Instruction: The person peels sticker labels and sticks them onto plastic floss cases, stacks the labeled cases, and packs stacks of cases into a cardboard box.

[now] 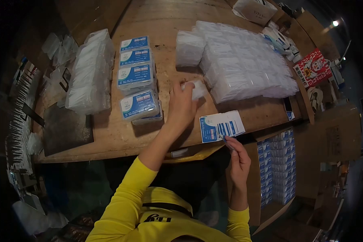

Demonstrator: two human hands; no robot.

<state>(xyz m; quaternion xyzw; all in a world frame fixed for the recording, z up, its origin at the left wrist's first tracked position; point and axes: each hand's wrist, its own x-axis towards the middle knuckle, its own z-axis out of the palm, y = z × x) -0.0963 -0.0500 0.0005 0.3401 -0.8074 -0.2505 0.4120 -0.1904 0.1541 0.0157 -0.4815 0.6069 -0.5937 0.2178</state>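
Observation:
My left hand (182,105) is closed around a small clear plastic box (198,90) at the middle of the table. Lower right, my right hand (238,158) pinches at the near edge of a fanned stack of blue-and-white printed cards (223,125). The card between its fingertips is only partly visible. Left of my left hand stand stacks of clear boxes with blue labels (138,76). To the right lies a large block of clear plastic boxes (246,60), with a smaller stack (189,47) beside it.
More clear boxes (90,72) are stacked at the left, near a dark flat plate (68,129). Below the table's right edge, an open carton (276,211) holds rows of blue-labelled boxes. A red printed package (313,68) and a white bag (254,11) are at the far right.

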